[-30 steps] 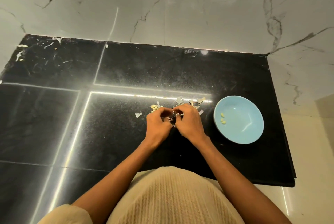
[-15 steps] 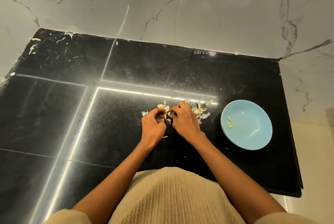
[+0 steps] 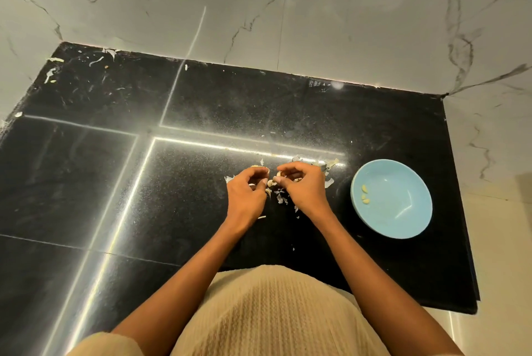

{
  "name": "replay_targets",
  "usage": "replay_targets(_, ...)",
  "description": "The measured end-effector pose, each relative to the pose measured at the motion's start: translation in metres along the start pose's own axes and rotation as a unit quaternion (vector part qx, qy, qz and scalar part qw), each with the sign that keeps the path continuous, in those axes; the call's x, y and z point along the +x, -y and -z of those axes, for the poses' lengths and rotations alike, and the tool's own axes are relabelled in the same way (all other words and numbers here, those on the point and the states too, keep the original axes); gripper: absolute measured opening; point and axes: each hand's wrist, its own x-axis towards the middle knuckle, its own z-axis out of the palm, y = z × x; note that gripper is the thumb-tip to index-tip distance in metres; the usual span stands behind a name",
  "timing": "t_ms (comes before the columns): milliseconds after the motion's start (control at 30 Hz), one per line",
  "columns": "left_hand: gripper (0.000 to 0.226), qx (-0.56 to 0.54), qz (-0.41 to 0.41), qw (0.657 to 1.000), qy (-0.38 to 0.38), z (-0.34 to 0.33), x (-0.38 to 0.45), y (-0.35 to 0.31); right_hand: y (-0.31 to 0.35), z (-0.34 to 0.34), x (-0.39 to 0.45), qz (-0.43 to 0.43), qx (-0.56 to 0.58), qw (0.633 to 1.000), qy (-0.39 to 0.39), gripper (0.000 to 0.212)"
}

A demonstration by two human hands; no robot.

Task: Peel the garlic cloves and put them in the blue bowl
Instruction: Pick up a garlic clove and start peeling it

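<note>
My two hands work close together over the black stone counter (image 3: pixel 201 188). My right hand (image 3: pixel 305 188) pinches a small garlic clove (image 3: pixel 272 182) between thumb and fingertips. Just left of it, my left hand (image 3: pixel 247 191) has its fingers curled and pinches a strip of garlic skin. Torn papery skins (image 3: pixel 280 197) lie under and between the hands, and more skins (image 3: pixel 326 165) lie beyond the right hand. The blue bowl (image 3: pixel 403 226) stands to the right of my right hand, with three peeled cloves (image 3: pixel 365 193) near its left side.
A marble-patterned wall (image 3: pixel 288 10) rises behind the counter. The counter's right edge (image 3: pixel 460 212) runs just past the bowl, and its front edge is near my body. A few old scraps (image 3: pixel 54 68) lie at the far left corner.
My hands have drawn slightly apart, with the left hand pulling away from the clove. The camera view has shifted a little, so the bowl and hands sit further right.
</note>
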Motion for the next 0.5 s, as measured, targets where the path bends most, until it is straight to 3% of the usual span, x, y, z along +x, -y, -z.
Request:
replay_targets(233, 0.013, -0.163, 0.054, 0.983, 0.069, -0.008, 0.004, -0.022, 0.017, 0.019, -0.012, -0.009, 0.124, 0.992, -0.013, 0.015)
replay_targets(500, 0.008, -0.268, 0.128, 0.951, 0.091, -0.011, 0.004, -0.038, 0.031, 0.036, -0.015, 0.071, 0.013, 0.997, -0.021, 0.009)
